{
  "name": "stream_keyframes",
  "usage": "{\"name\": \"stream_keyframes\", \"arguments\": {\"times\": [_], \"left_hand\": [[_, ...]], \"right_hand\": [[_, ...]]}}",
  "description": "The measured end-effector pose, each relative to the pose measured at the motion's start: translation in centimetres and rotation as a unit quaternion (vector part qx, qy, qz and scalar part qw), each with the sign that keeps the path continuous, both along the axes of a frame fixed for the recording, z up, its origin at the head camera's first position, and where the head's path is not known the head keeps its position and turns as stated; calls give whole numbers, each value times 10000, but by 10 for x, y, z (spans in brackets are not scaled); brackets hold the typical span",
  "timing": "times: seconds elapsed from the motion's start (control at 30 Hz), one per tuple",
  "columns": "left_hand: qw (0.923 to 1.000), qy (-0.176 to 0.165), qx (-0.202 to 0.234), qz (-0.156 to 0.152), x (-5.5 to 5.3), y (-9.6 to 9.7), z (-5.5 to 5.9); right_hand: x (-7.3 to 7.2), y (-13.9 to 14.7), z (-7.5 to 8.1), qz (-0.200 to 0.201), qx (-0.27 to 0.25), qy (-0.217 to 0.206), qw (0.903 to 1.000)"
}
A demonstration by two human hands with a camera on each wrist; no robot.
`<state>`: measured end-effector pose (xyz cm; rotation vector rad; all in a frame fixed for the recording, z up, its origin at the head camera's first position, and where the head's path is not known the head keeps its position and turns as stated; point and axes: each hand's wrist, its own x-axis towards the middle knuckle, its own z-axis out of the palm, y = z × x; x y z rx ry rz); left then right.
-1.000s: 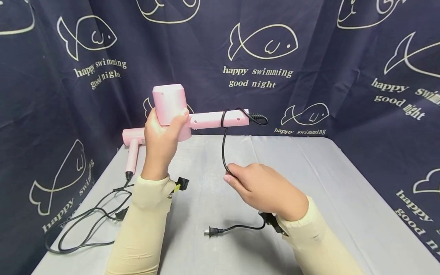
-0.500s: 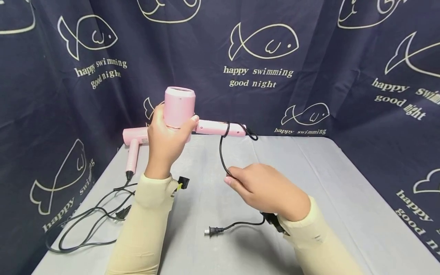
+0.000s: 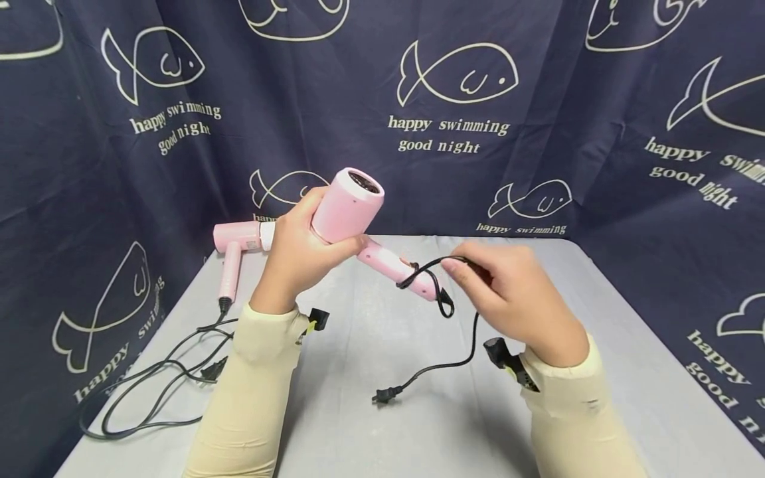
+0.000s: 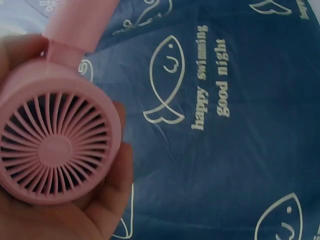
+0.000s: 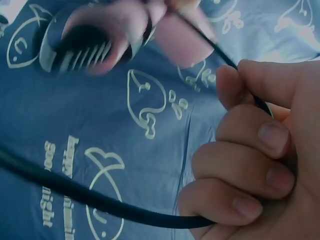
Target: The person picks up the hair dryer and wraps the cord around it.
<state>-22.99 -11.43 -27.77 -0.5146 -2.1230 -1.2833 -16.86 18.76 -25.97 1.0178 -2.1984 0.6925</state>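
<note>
A pink hair dryer (image 3: 349, 207) is held up over the table, its barrel gripped by my left hand (image 3: 305, 249). Its handle slants down to the right, with the black cord looped round it. In the left wrist view the slatted round end of the hair dryer (image 4: 55, 150) faces the camera, fingers curled about the barrel. My right hand (image 3: 514, 292) grips the black power cord (image 3: 433, 263) to the right of the handle; the right wrist view shows the fingers (image 5: 240, 150) curled round it. From this hand the cord hangs down to a two-pin plug (image 3: 387, 394) low over the table.
A second pink hair dryer (image 3: 236, 236) stands at the table's back left, partly hidden by my left hand. Its black cord (image 3: 170, 362) lies in loose loops beside my left sleeve. A dark blue curtain (image 3: 454, 166) with fish prints surrounds the pale grey tabletop (image 3: 538, 279).
The held hair dryer has moved right and tilted, its handle swinging downward. My right hand has risen and moved right with the cord. The plug has shifted slightly right.
</note>
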Motion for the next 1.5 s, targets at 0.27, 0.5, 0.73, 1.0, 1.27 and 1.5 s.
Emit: {"name": "stream_keyframes", "arguments": {"times": [0.27, 0.5, 0.73, 1.0, 1.27, 1.5], "left_hand": [[9984, 1, 109, -554, 14, 1, 8], [9954, 25, 463, -839, 21, 2, 13], [9902, 69, 988, -988, 26, 3, 15], [9878, 87, 1377, -725, 23, 5, 15], [9833, 138, 1731, -551, 17, 13, 12], [9894, 329, 1411, -105, 13, 18, 6]], "right_hand": [[-14, 11, -2, -179, -430, -118, 9988], [-26, 11, -10, -320, -264, -640, 9971], [-35, 3, -22, -76, 119, -1341, 9909], [-32, -23, -34, 725, -77, -1468, 9865], [-20, -41, -38, 223, 130, -1377, 9901], [-9, -50, -37, -767, 1130, -1751, 9750]]}}
